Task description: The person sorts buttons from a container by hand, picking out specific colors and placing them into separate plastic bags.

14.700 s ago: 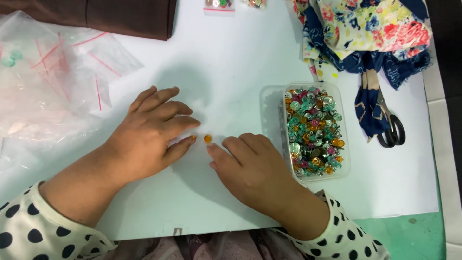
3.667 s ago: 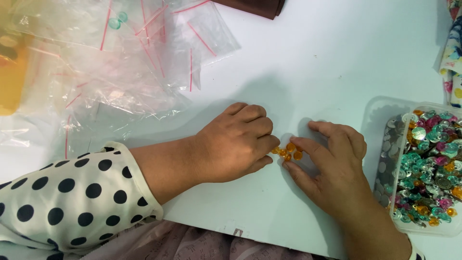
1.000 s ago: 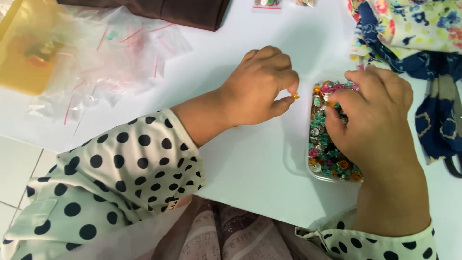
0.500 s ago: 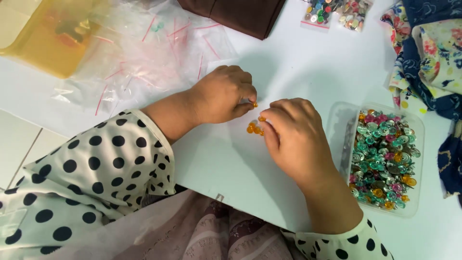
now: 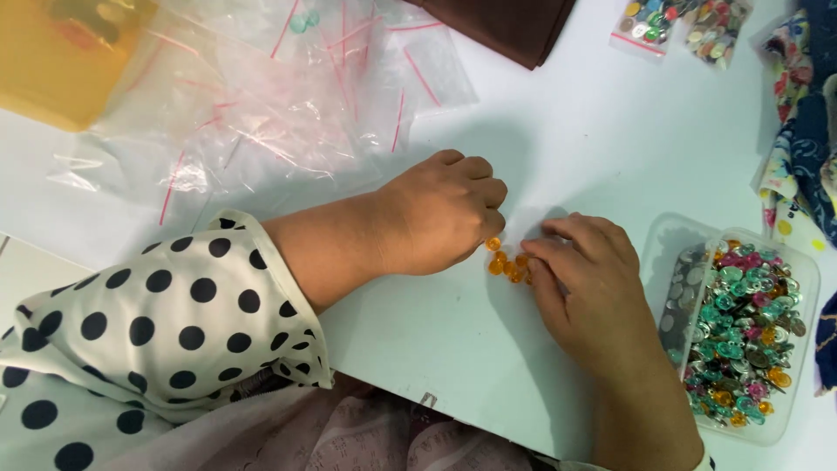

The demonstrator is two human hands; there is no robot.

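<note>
Orange beads (image 5: 507,264) lie in a small cluster on the white desk (image 5: 593,139), between my two hands. My left hand (image 5: 436,214) rests curled, fingers bunched together at the cluster's edge. My right hand (image 5: 586,283) touches the beads with fingers close together, holding nothing I can make out. Just right sits a clear tub of mixed beads (image 5: 741,327); plastic bags (image 5: 279,96) lie beyond.

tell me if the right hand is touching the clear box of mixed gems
Apart. The head view shows a strip of white table between the right hand and the clear box; its fingertips sit by the orange gems instead.
</note>
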